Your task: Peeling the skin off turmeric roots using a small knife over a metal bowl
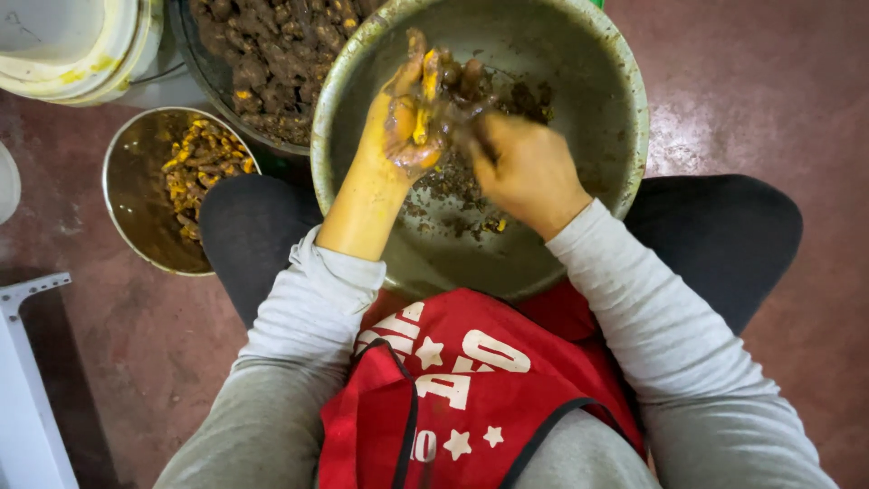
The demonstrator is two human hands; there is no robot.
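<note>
My left hand (405,118), stained yellow, holds a muddy turmeric root (424,101) with a bright orange cut face over a large metal basin (625,100) resting on my lap. My right hand (525,167) is closed around a small tool or blade whose tip is hidden against the root. Brown peelings and root bits (453,195) lie in the basin's bottom.
A smaller steel bowl (127,195) with orange root pieces stands on the red floor at left. A dark tub (262,68) of muddy roots sits behind it. A white bucket (77,45) is at top left, a white frame (27,380) at bottom left.
</note>
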